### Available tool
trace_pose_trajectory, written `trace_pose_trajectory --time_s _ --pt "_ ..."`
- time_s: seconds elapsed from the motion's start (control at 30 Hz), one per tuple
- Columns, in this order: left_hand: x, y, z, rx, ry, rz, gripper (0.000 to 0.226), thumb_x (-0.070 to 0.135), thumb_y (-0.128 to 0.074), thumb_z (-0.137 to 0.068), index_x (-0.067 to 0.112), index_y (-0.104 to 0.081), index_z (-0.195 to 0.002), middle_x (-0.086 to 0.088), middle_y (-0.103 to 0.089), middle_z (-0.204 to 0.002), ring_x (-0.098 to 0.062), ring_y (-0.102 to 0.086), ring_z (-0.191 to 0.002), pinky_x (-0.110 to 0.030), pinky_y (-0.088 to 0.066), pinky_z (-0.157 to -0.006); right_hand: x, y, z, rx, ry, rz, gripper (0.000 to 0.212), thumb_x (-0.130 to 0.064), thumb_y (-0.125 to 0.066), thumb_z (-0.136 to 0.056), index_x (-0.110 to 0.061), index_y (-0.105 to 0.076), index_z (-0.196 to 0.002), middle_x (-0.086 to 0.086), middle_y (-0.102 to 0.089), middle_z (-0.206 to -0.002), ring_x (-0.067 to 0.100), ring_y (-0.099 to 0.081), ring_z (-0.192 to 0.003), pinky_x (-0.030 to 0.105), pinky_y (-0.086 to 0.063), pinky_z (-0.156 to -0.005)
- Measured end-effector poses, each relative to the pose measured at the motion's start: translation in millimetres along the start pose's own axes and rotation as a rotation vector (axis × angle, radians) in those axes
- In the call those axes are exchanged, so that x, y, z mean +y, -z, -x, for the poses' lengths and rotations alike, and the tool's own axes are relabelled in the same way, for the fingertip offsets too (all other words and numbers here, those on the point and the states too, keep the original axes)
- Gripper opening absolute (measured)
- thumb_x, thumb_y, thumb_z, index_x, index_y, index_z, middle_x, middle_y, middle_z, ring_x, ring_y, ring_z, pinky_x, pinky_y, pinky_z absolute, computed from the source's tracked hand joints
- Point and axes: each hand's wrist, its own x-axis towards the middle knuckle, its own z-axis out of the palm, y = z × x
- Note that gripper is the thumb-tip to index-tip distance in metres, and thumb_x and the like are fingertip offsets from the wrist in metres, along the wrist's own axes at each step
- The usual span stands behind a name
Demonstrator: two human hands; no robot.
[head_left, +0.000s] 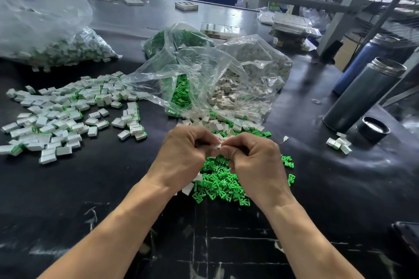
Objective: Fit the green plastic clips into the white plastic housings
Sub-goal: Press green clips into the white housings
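My left hand [184, 154] and my right hand [254, 161] meet above the black table, fingers curled, pinching a small white housing [218, 145] between the fingertips. Whether a green clip is in it is hidden by my fingers. Under my hands lies a heap of loose green clips [223, 182]. Loose white housings [215, 125] spill out just beyond my hands. A wide spread of housings with green clips fitted [68, 115] covers the table to the left.
Open clear bags of green clips [181, 90] and white housings [244, 79] lie behind my hands. A full bag [65, 50] sits far left. Two flasks [362, 95], a black lid [373, 128] and a few assembled pieces [339, 144] stand at right.
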Motion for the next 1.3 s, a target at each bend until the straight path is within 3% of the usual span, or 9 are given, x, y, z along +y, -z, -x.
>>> trace_pose_trajectory --time_s 0.07,0.27,0.4,0.5,0.6,0.83,1.03,1.2,1.3 --pt "-1 0 0 0.013 0.017 0.070 0.019 -0.003 -0.078 -0.084 0.016 -0.080 -0.083 0.010 -0.073 -0.070 -0.001 -0.065 -0.062 -0.015 -0.050 -0.060 -1 0 -1 -0.012 -0.064 -0.136 0.023 -0.005 -0.078 -0.088 -0.026 -0.079 -0.080 -0.001 -0.073 -0.069 0.015 -0.062 -0.055 0.044 -0.057 -0.055" --pt "0 -1 -1 0.023 0.111 0.326 0.007 0.008 -0.077 -0.087 0.014 -0.077 -0.084 -0.010 -0.071 -0.075 -0.013 -0.057 -0.066 -0.027 -0.049 -0.063 -7 1 -3 -0.021 -0.097 -0.443 0.018 -0.015 -0.068 -0.099 -0.015 -0.080 -0.086 0.013 -0.073 -0.074 0.017 -0.059 -0.056 0.030 -0.053 -0.048" --pt "2 -5 1 -0.008 0.091 0.325 0.004 0.016 -0.078 -0.088 0.016 -0.075 -0.090 -0.015 -0.072 -0.095 -0.020 -0.067 -0.085 -0.036 -0.053 -0.087 -8 -2 0 -0.119 -0.253 -0.472 0.067 -0.058 -0.043 -0.104 -0.004 -0.072 -0.078 0.020 -0.070 -0.073 0.024 -0.054 -0.052 0.028 -0.042 -0.040" --pt "4 -11 3 -0.091 0.083 0.409 0.007 0.011 -0.073 -0.092 0.006 -0.071 -0.096 -0.021 -0.070 -0.091 -0.026 -0.067 -0.075 -0.042 -0.057 -0.084 -10 -8 3 -0.170 -0.306 -0.416 0.082 -0.075 -0.031 -0.097 -0.010 -0.070 -0.065 0.017 -0.064 -0.062 0.022 -0.051 -0.047 0.026 -0.037 -0.040" --pt "6 -15 4 -0.144 0.082 0.503 0.010 0.006 -0.069 -0.094 -0.001 -0.067 -0.100 -0.018 -0.068 -0.081 -0.029 -0.064 -0.070 -0.046 -0.058 -0.078 -12 -12 3 -0.148 -0.330 -0.469 0.072 -0.070 -0.031 -0.102 -0.026 -0.067 -0.057 0.003 -0.050 -0.054 0.014 -0.041 -0.043 0.021 -0.030 -0.038" --pt "4 -17 4 -0.196 0.063 0.588 0.011 0.008 -0.070 -0.090 0.002 -0.069 -0.099 -0.017 -0.065 -0.086 -0.025 -0.060 -0.081 -0.026 -0.055 -0.078 -15 -12 1 -0.202 -0.362 -0.598 0.061 -0.068 -0.035 -0.096 -0.028 -0.053 -0.054 -0.002 -0.030 -0.054 0.015 -0.022 -0.046 0.021 -0.020 -0.039" --pt "3 -20 3 -0.220 0.052 0.619 0.015 0.009 -0.069 -0.089 -0.002 -0.067 -0.099 -0.007 -0.068 -0.080 -0.016 -0.063 -0.076 -0.023 -0.054 -0.075 -18 -15 2 -0.129 -0.341 -0.559 0.063 -0.061 -0.034 -0.095 -0.031 -0.056 -0.044 -0.015 -0.033 -0.046 0.005 -0.028 -0.038 0.016 -0.025 -0.037" --pt "4 -21 2 -0.201 0.034 0.603 0.014 0.002 -0.064 -0.095 -0.007 -0.066 -0.104 -0.011 -0.068 -0.086 -0.014 -0.065 -0.078 -0.022 -0.053 -0.073 -21 -20 1 -0.076 -0.254 -0.515 0.061 -0.045 -0.031 -0.105 -0.044 -0.072 -0.060 -0.019 -0.055 -0.047 -0.005 -0.053 -0.044 0.007 -0.037 -0.044" --pt "4 -19 2 -0.187 0.038 0.620 0.016 0.001 -0.064 -0.094 -0.010 -0.065 -0.106 -0.012 -0.068 -0.086 -0.016 -0.065 -0.078 -0.023 -0.053 -0.073 -22 -22 0 -0.067 -0.261 -0.530 0.062 -0.045 -0.031 -0.107 -0.042 -0.071 -0.059 -0.018 -0.051 -0.046 -0.004 -0.048 -0.043 0.010 -0.036 -0.042"
